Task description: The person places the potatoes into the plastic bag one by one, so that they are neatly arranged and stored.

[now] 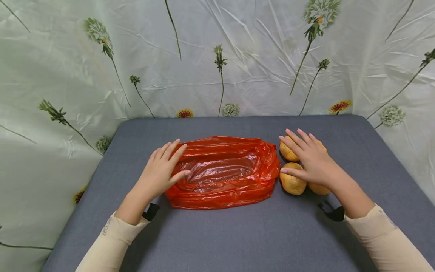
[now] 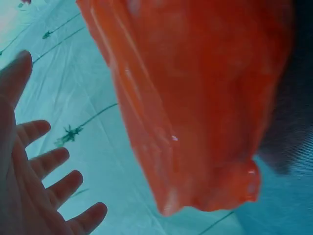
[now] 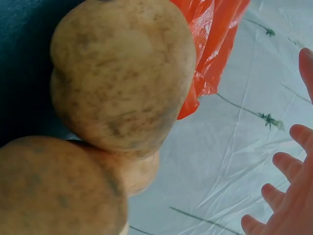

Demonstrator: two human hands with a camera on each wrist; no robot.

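The work here looks to be at the stage before any handling: the bag is laid open and neither hand has taken hold of anything. The left hand (image 1: 161,169) hovers at the left end of the red plastic bag (image 1: 222,199), fingers spread and thumb out. The right hand (image 1: 314,160) is over the potatoes (image 1: 293,184), its fingers spread too. From the wrist views both hands seem just clear of what lies beneath them. As I judge it, the next move calls for the right fingers to come down and curl round a potato, while the left steadies the thin rim of the bag so it doesn't slide or fold in.

The bag lies across the middle of the tabletop (image 1: 217,241), nearer its far edge than to the person, mouth upward, with its sides crumpled into a loose, wide ring. It's shiny and see-through enough that the grey cloth dulls its floor, and I see nothing inside. The potatoes, at least four, sit bunched between the bag's right end and the tabletop's right edge; they are round, yellowish-brown and faintly speckled, partly hidden by the hand.
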